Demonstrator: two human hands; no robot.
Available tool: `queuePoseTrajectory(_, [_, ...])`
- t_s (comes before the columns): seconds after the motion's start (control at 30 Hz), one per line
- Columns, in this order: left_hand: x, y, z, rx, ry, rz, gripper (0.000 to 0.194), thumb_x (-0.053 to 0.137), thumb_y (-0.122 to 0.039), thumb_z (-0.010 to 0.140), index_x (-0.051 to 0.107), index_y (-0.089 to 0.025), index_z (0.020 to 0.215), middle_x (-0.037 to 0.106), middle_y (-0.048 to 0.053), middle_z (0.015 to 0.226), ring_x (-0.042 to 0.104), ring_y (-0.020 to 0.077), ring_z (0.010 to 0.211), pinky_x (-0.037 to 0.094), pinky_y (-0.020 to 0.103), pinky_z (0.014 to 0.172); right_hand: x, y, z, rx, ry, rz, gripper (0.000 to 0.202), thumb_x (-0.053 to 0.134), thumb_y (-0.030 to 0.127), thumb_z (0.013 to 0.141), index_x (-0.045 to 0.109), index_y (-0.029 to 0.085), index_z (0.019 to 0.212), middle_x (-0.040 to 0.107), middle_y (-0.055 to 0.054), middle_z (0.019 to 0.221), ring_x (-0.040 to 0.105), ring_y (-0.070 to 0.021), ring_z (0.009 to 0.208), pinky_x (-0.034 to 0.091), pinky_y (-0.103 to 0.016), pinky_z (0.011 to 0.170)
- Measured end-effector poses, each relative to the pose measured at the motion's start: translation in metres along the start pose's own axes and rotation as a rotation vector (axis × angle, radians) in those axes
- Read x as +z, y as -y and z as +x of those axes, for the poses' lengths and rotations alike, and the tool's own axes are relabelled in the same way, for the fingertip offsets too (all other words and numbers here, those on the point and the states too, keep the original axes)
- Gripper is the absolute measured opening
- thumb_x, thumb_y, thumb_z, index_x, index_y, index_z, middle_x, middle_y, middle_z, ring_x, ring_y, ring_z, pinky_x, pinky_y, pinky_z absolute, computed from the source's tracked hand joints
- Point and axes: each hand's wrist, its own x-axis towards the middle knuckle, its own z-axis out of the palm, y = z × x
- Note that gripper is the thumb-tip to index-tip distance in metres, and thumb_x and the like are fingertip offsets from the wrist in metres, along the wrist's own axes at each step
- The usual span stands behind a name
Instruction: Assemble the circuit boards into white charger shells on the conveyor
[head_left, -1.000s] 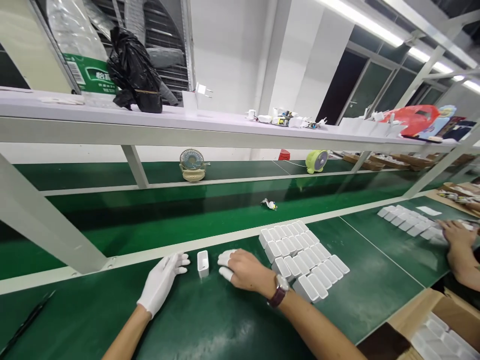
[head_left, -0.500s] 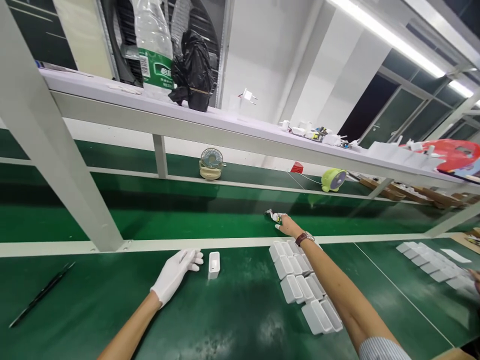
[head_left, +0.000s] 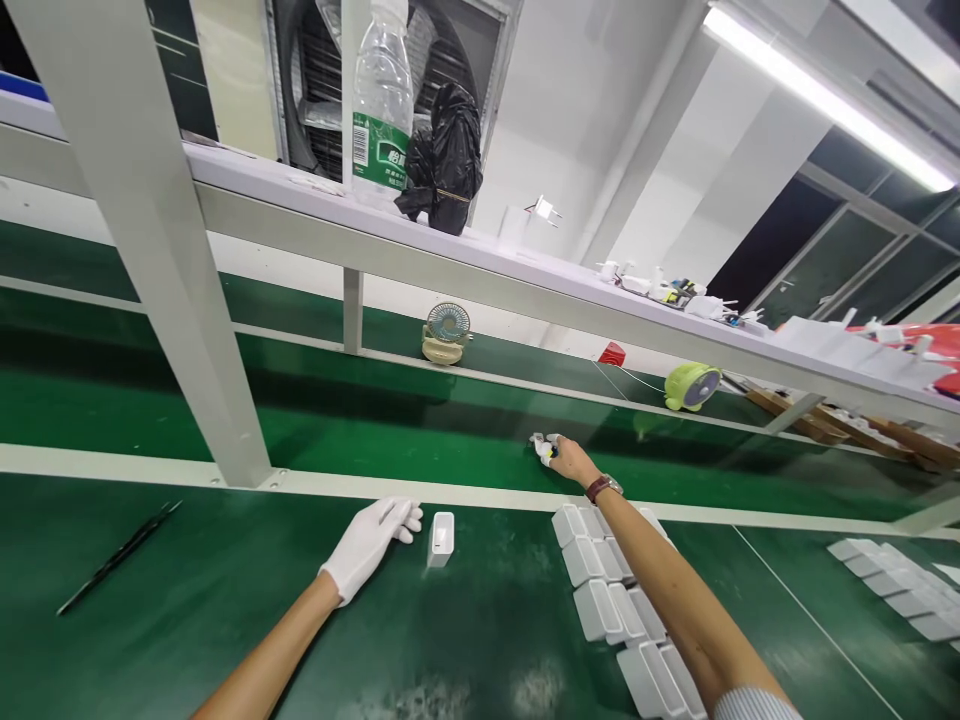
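My left hand [head_left: 373, 545], in a white glove, rests on the green table with its fingers loosely spread and nothing in it. Just right of its fingertips stands a single white open box [head_left: 442, 540]. My right hand [head_left: 571, 462], with white covers on some fingertips, reaches over the far green strip. Its fingers are closed on a small white part [head_left: 543, 449] with a bit of yellow and black; its details are too small to tell. Below my right wrist, rows of white open boxes [head_left: 598, 608] stand partly hidden by my forearm.
Black tweezers [head_left: 120, 557] lie at the left. A grey post [head_left: 180, 270] rises at the left and a shelf [head_left: 525, 262] crosses above, bearing a bottle [head_left: 381, 130] and white parts. Two small fans stand behind. More white boxes [head_left: 900, 590] are at the right.
The view has shifted left, so most things appear farther right. My right hand has drawn slightly leftward along the far strip, still with the small white part. My left hand keeps its place beside the box.
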Motion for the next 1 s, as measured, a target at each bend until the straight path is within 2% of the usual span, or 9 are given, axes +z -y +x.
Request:
queuePoseTrajectory(0.13, [0.000,0.003,0.003,-0.004,0.003,-0.037,0.045,0.056,-0.054,0.090,0.068,-0.013,0.102,0.072,0.011,0.096,0.065,0.0203,0.079,0.054,0.037,0.082,-0.008,0.043,-0.038,-0.119,-0.007,0.064,0.039,0.064,0.033,0.093,0.056,0.017,0.128,0.065,-0.010,0.117,0.065,-0.0228,0.101,0.053,-0.038,0.088])
queuePoseTrajectory(0.3, [0.002,0.004,0.006,-0.003,-0.024,-0.075,0.043,0.058,-0.051,0.090,0.067,-0.011,0.102,0.072,0.013,0.099,0.068,0.0233,0.087,0.056,0.039,0.081,0.005,0.090,-0.113,-0.211,-0.013,0.099,0.043,0.067,0.034,0.085,0.058,0.019,0.125,0.068,-0.009,0.108,0.065,-0.0267,0.100,0.048,-0.033,0.086])
queuePoseTrajectory(0.5, [0.008,0.003,0.002,0.015,-0.055,0.011,0.045,0.057,-0.053,0.089,0.067,-0.011,0.104,0.073,0.013,0.102,0.070,0.0236,0.088,0.058,0.040,0.082,0.030,0.113,-0.197,-0.150,-0.085,0.095,0.037,0.060,0.030,0.090,0.056,0.016,0.123,0.065,-0.012,0.105,0.064,-0.0282,0.097,0.048,-0.036,0.082])
queuePoseTrajectory(0.6, [0.011,0.002,0.002,0.010,-0.055,0.070,0.046,0.056,-0.053,0.090,0.067,-0.011,0.104,0.073,0.012,0.099,0.070,0.0222,0.084,0.057,0.039,0.081,0.032,0.115,-0.226,-0.153,-0.086,0.114,0.039,0.057,0.038,0.094,0.053,0.019,0.128,0.065,-0.010,0.101,0.066,-0.0252,0.081,0.051,-0.036,0.072])
queuePoseTrajectory(0.7, [0.015,0.000,0.000,0.056,-0.113,0.114,0.044,0.054,-0.052,0.091,0.066,-0.011,0.102,0.072,0.011,0.098,0.069,0.0207,0.080,0.058,0.036,0.075,0.028,0.111,-0.240,-0.233,-0.142,0.138,0.031,0.051,0.037,0.099,0.053,0.023,0.127,0.065,-0.008,0.103,0.066,-0.0245,0.086,0.054,-0.037,0.076])
queuePoseTrajectory(0.8, [0.018,-0.004,-0.010,0.189,-0.337,0.264,0.037,0.050,-0.047,0.093,0.067,-0.014,0.095,0.070,0.008,0.088,0.066,0.0194,0.075,0.056,0.035,0.072,0.030,0.101,-0.239,-0.309,-0.203,0.141,0.032,0.047,0.022,0.098,0.051,0.020,0.130,0.062,-0.012,0.120,0.058,-0.0287,0.115,0.048,-0.045,0.098])
queuePoseTrajectory(0.87, [0.023,-0.008,-0.023,0.351,-0.434,0.428,0.030,0.050,-0.041,0.093,0.067,-0.017,0.090,0.069,0.007,0.088,0.066,0.0205,0.083,0.055,0.036,0.081,0.037,0.094,-0.236,-0.341,-0.200,0.146,0.039,0.046,0.014,0.095,0.049,0.017,0.134,0.061,-0.014,0.123,0.054,-0.0306,0.121,0.045,-0.050,0.103])
queuePoseTrajectory(0.93, [0.035,-0.013,-0.039,0.524,-0.344,0.566,0.023,0.051,-0.035,0.093,0.068,-0.019,0.091,0.069,0.007,0.097,0.066,0.0208,0.095,0.052,0.037,0.091,0.046,0.090,-0.232,-0.364,-0.197,0.160,0.045,0.046,0.010,0.091,0.047,0.015,0.136,0.063,-0.015,0.119,0.056,-0.0310,0.117,0.047,-0.051,0.102])
queuePoseTrajectory(1.0, [0.054,-0.015,-0.054,0.575,-0.118,0.641,0.019,0.054,-0.033,0.092,0.068,-0.022,0.099,0.069,0.005,0.100,0.067,0.0185,0.093,0.054,0.034,0.088,0.053,0.089,-0.229,-0.364,-0.208,0.184,0.044,0.044,0.009,0.092,0.047,0.014,0.136,0.064,-0.015,0.113,0.059,-0.0306,0.110,0.050,-0.052,0.097])
